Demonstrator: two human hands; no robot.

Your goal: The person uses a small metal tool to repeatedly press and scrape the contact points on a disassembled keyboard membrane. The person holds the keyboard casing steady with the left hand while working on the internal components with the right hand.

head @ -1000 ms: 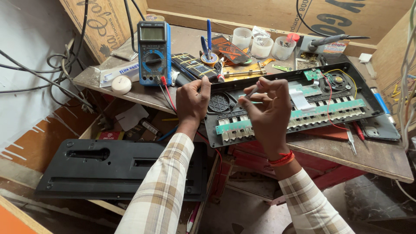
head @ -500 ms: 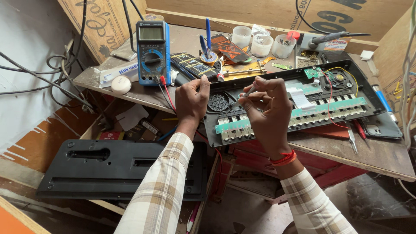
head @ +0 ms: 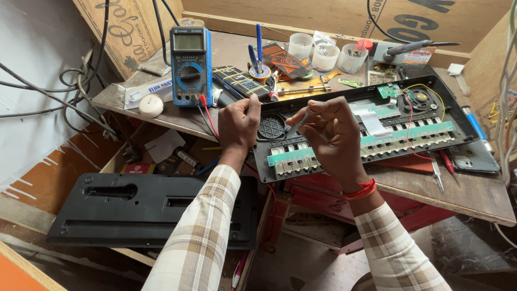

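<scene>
Opened electronic keyboard chassis [head: 377, 132] lying across the wooden workbench [head: 463, 191], circuit side up. Left hand [head: 239, 124] grips its near-left edge, steadying it; right hand [head: 331, 134] pinches a thin tool, probably a screwdriver [head: 298, 124], over the green contact board [head: 301, 154]. Digital multimeter [head: 190, 64] stands behind; black cover panel [head: 145, 210] lies below.

You have one view only, from the camera on your head, tilted steeply down and forward over the table [head: 463, 188]. It sits close: your left hand [head: 239, 126] and right hand [head: 334, 137] fill the centre, sleeves running out at the bottom edge. The wooden back wall [head: 323, 16] closes the top, the floor shows below, and no second view overlaps it.
</scene>
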